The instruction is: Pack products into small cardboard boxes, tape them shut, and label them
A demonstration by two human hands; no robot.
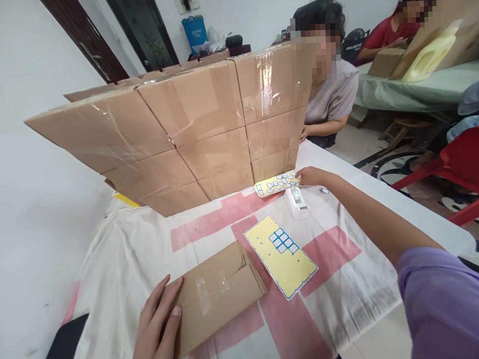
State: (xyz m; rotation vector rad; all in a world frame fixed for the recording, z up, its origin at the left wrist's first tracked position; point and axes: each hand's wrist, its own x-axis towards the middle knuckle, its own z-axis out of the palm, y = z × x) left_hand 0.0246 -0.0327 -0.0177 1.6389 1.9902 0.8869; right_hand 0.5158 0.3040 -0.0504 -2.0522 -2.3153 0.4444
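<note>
My left hand point(160, 321) lies on the left end of a flat, taped cardboard box point(215, 293), its fingers stretched over the surface. My right hand point(313, 175) reaches far across the table, fingers curled together at the right end of a yellow sheet point(266, 188) strewn with small white, blue-edged pieces. Anything between those fingertips is too small to make out. Just in front of that hand stands a small white plastic device point(297, 204). Nearer to me, a yellow card point(292, 274) with a blue-outlined grid of white squares lies beside the box.
A tall taped cardboard partition point(206, 133) stands across the table, covered by a white-and-pink cloth point(120, 267). Behind its right end sits a person point(333, 95). Another person in red point(391, 35) is at a farther table. A red chair point(459, 161) stands at right.
</note>
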